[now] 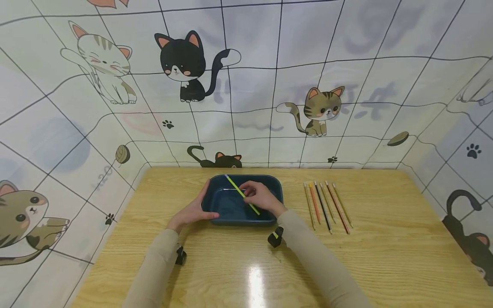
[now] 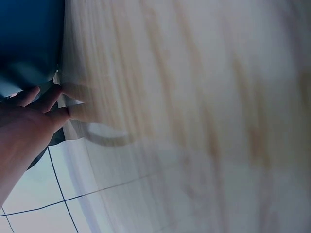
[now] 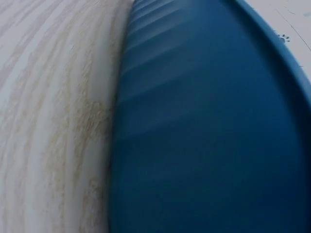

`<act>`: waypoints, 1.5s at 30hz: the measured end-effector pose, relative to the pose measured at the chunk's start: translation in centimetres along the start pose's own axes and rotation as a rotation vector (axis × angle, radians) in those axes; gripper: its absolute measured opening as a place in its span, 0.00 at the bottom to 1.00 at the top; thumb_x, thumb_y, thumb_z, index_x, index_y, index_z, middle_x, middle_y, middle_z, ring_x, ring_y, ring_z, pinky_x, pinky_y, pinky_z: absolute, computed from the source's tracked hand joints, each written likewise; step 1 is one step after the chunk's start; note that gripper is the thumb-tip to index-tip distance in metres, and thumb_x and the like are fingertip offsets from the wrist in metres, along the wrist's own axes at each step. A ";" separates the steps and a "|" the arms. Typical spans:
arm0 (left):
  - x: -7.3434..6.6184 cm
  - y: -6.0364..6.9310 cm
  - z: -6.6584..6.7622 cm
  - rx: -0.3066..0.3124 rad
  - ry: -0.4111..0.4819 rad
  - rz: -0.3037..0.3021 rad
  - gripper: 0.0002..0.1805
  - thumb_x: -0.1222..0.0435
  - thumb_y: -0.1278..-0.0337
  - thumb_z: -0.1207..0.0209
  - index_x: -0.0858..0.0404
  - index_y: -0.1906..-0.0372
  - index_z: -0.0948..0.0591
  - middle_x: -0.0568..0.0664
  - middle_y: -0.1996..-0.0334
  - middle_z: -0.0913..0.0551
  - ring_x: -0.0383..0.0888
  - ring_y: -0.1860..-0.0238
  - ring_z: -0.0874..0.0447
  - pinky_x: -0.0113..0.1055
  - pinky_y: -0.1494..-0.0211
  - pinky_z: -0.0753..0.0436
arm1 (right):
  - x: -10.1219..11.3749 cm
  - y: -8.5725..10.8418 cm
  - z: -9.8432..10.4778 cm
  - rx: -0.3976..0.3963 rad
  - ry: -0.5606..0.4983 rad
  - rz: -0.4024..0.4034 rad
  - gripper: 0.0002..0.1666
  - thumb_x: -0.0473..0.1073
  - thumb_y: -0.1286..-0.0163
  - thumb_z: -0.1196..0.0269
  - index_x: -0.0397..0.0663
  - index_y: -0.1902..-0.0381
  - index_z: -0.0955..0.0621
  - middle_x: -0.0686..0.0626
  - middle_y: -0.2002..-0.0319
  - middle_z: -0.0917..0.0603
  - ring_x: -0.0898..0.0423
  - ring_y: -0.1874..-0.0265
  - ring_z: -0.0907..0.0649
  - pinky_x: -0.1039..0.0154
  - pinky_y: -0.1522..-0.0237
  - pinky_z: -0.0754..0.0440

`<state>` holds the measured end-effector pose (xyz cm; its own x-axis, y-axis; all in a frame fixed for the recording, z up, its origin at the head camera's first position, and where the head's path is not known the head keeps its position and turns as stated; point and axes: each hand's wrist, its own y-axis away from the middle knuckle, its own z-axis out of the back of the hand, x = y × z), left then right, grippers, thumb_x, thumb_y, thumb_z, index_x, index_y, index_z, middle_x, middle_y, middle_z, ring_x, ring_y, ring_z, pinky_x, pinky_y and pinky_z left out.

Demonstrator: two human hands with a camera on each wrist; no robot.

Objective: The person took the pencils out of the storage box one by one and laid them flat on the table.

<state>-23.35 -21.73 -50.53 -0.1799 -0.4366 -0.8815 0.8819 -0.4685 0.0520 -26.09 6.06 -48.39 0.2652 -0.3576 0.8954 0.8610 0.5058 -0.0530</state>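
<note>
A dark blue rectangular tray (image 1: 227,222) stands on the table. My left hand (image 1: 194,211) rests against its left side, fingers stretched along the outer wall and thumb across the front-left corner. In the left wrist view, the spread fingers (image 2: 46,99) touch down beside the tray. Above the inside of the tray, my right hand (image 1: 263,197) pinches a yellow-green pencil (image 1: 234,185) near its middle. The pencil slants from the back left to the front right, its far end light blue. In the right wrist view the tray (image 3: 204,121) fills much of the frame; neither hand nor pencil shows there.
To the right of the tray, several pencils (image 1: 322,201) lie side by side on the wooden table (image 1: 385,239), in gold, orange, dark blue and red tones. A wall with cat drawings (image 1: 254,94) closes off the back, and similar walls flank both sides.
</note>
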 end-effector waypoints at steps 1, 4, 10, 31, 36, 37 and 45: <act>0.1 -0.1 0.0 0.000 0.003 -0.002 0.66 0.64 0.52 0.29 0.53 0.23 0.69 0.57 0.24 0.71 0.58 0.26 0.71 0.60 0.30 0.59 | 0.0 0.1 0.1 -0.009 -0.022 0.001 0.20 0.29 0.39 0.37 0.35 0.47 0.22 0.45 0.65 0.21 0.52 0.68 0.21 0.60 0.65 0.22; 0.1 -0.1 0.0 0.001 0.006 -0.007 0.65 0.65 0.52 0.29 0.54 0.23 0.69 0.56 0.24 0.71 0.58 0.26 0.71 0.60 0.30 0.59 | 0.0 0.5 0.4 -0.035 -0.081 0.008 0.20 0.29 0.38 0.38 0.33 0.47 0.23 0.43 0.65 0.22 0.51 0.68 0.21 0.60 0.66 0.22; -0.2 0.1 -0.1 -0.006 -0.003 -0.014 0.66 0.62 0.52 0.28 0.49 0.23 0.68 0.54 0.24 0.69 0.56 0.26 0.69 0.58 0.30 0.57 | 0.8 1.3 1.1 -0.069 -0.148 -0.016 0.21 0.29 0.37 0.38 0.35 0.45 0.23 0.41 0.61 0.22 0.49 0.65 0.19 0.58 0.64 0.21; -4.0 1.4 0.2 0.020 0.021 0.002 0.64 0.63 0.52 0.29 0.61 0.24 0.67 0.62 0.25 0.69 0.62 0.27 0.69 0.62 0.31 0.57 | 1.5 4.5 4.2 -0.164 -0.201 -0.050 0.25 0.26 0.36 0.42 0.33 0.40 0.27 0.39 0.58 0.24 0.50 0.65 0.23 0.60 0.63 0.24; -4.0 1.3 0.3 0.017 0.018 -0.001 0.63 0.64 0.50 0.30 0.61 0.24 0.67 0.61 0.25 0.70 0.61 0.27 0.70 0.62 0.31 0.58 | 1.4 5.7 5.3 -0.194 -0.172 -0.047 0.25 0.27 0.37 0.42 0.37 0.40 0.27 0.41 0.58 0.24 0.48 0.64 0.22 0.58 0.63 0.23; -4.0 1.3 0.4 0.012 0.019 -0.002 0.63 0.64 0.50 0.30 0.61 0.24 0.67 0.61 0.25 0.70 0.61 0.27 0.70 0.62 0.31 0.58 | 1.3 5.9 5.6 -0.200 -0.171 -0.047 0.25 0.27 0.37 0.42 0.37 0.40 0.26 0.40 0.58 0.24 0.48 0.64 0.22 0.57 0.63 0.23; -2.7 0.9 0.0 -0.003 0.020 -0.001 0.65 0.64 0.52 0.29 0.56 0.23 0.67 0.60 0.24 0.69 0.61 0.27 0.70 0.63 0.31 0.58 | 0.2 8.6 7.4 -0.204 -0.117 -0.085 0.25 0.29 0.35 0.42 0.39 0.39 0.27 0.39 0.55 0.24 0.46 0.60 0.22 0.56 0.60 0.23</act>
<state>-22.07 -20.98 -48.15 -0.1721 -0.4210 -0.8906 0.8829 -0.4668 0.0500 -21.86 16.16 -45.39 0.1460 -0.2929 0.9449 0.9511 0.3042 -0.0527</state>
